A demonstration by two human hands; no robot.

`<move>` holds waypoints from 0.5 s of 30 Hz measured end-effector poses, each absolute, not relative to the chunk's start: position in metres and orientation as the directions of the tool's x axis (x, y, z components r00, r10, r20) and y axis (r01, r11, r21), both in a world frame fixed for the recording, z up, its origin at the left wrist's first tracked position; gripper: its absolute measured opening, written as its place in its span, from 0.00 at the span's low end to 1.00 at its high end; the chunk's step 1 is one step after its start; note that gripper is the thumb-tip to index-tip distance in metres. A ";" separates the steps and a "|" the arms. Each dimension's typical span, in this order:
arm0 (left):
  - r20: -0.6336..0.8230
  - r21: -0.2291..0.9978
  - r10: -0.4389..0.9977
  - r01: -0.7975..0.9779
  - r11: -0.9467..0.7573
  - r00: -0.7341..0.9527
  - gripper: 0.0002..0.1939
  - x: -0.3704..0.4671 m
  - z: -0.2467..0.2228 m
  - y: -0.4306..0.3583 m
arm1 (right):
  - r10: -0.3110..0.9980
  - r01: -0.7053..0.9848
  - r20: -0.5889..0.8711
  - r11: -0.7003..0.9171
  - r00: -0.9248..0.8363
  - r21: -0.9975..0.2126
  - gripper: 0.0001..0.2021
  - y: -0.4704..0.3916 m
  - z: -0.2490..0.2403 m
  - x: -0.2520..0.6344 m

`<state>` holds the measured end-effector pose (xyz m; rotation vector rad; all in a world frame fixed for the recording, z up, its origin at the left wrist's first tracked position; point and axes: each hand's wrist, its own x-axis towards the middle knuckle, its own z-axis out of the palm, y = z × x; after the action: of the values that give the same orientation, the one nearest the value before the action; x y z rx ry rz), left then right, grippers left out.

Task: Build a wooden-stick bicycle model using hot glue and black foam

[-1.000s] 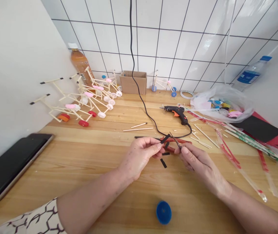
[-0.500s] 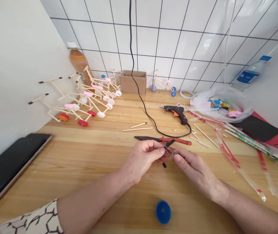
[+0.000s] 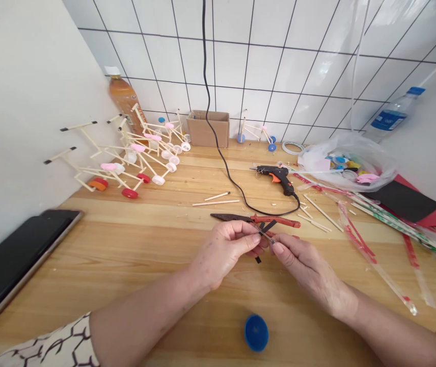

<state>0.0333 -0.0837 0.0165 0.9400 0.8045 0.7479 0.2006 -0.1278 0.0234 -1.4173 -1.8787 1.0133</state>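
Observation:
My left hand (image 3: 227, 250) is closed, thumb against fingers, on a thin stick (image 3: 266, 235) and a narrow black strip (image 3: 270, 225). One end of the strip points up to the right past the stick; a small black end (image 3: 258, 260) shows below the fingers. At the stick's other end, my right hand (image 3: 309, 265) pinches a dark tip between thumb and forefinger. Just beyond both hands lie red-handled pliers (image 3: 279, 220), partly covered by my left hand. A blue bottle cap (image 3: 256, 332) rests on the table nearer to me.
A black glue gun (image 3: 277, 176) with its cord lies behind the pliers. Stick models with cap wheels (image 3: 130, 192) stand at left, near a phone-like black slab (image 3: 23, 255). Right hold a plastic bag (image 3: 382, 158) of caps, black paper (image 3: 405, 199) and loose sticks (image 3: 323, 211).
The upper end of the black strip has shifted slightly to the right, and the stick has turned a little between the fingers. Both hands stay nearly in place.

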 end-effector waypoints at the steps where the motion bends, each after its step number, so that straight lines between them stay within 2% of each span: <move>1: -0.259 0.896 0.830 -0.198 0.397 0.495 0.05 0.033 0.017 -0.084 | 0.962 0.529 -0.001 0.148 -0.272 -0.836 0.14 -0.128 0.024 0.200; 15: -0.270 0.897 0.823 -0.181 0.404 0.500 0.06 0.033 0.015 -0.082 | 0.963 0.525 -0.008 0.139 -0.270 -0.840 0.15 -0.129 0.022 0.201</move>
<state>0.0333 -0.0823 0.0151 0.9431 0.8128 0.7304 0.2013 -0.1290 0.0220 -1.4231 -1.8674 1.0244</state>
